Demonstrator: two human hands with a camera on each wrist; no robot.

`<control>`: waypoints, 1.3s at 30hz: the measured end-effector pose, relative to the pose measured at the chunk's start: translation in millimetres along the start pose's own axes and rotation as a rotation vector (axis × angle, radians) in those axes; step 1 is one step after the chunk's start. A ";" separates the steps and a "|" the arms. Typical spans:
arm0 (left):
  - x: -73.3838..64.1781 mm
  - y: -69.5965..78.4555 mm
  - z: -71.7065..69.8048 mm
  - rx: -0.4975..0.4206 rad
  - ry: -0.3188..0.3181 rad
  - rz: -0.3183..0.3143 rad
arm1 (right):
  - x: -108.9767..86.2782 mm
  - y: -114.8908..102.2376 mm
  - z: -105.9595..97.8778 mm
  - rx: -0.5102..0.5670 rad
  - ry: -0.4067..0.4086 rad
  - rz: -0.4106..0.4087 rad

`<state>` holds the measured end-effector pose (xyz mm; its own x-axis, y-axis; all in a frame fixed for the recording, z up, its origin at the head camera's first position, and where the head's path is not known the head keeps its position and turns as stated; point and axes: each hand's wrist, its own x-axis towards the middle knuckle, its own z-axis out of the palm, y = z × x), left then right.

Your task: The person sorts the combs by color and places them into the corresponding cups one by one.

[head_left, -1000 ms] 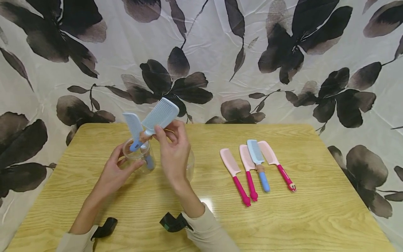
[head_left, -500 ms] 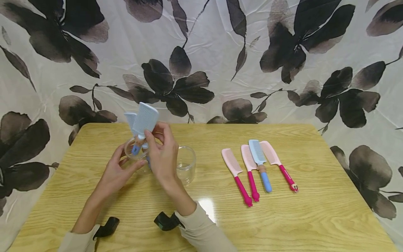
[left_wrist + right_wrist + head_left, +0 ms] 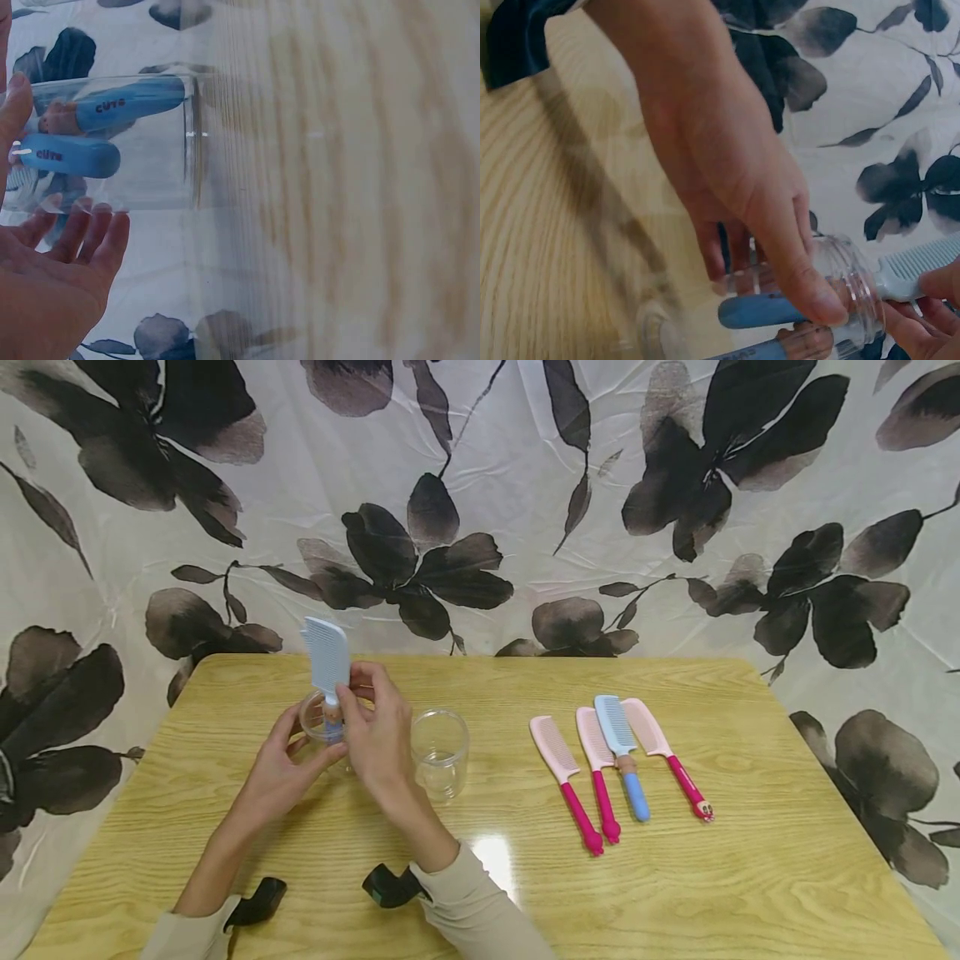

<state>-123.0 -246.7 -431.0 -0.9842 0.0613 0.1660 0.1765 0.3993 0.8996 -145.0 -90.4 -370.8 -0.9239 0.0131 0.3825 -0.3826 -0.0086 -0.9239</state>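
Expect a light, stiff, slightly slippery blue comb [image 3: 327, 658]; take hold at the neck. Note the pale toothed head, darker handle and tan section between. Find it upright at left, handle inside the clear jar [image 3: 154, 187], apparently off the base. See the right hand [image 3: 377, 735] pinching just above the neck, the left hand [image 3: 283, 772] curled around the jar.
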 end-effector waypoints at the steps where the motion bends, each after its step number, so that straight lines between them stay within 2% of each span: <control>1: 0.1 0.1 0.1 -0.004 -0.001 0.001 | 0.0 0.7 0.2 -0.010 -0.005 -0.005; 6: 0.6 0.2 0.6 -0.023 -0.008 0.012 | 1.3 2.1 -0.9 -0.078 -0.025 -0.061; 12: 2.8 0.7 2.1 -0.004 -0.007 0.021 | 3.2 2.2 -3.8 -0.268 -0.071 -0.156; 18: 4.5 3.8 4.2 -0.024 -0.017 0.017 | 3.2 3.5 -7.9 -0.365 -0.079 -0.166; 25: 5.8 3.8 6.8 -0.011 -0.020 0.010 | 3.2 6.1 -12.2 -0.373 -0.046 -0.162; 39: 1.3 -0.2 0.6 0.008 0.011 0.018 | 0.0 -10.0 -16.7 -0.316 -0.140 -0.126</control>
<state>-124.3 -246.1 -431.2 -0.9806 0.0584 0.1871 0.1945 0.4053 0.8933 -141.1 -73.6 -361.7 -0.8704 -0.1424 0.4714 -0.4919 0.2943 -0.8194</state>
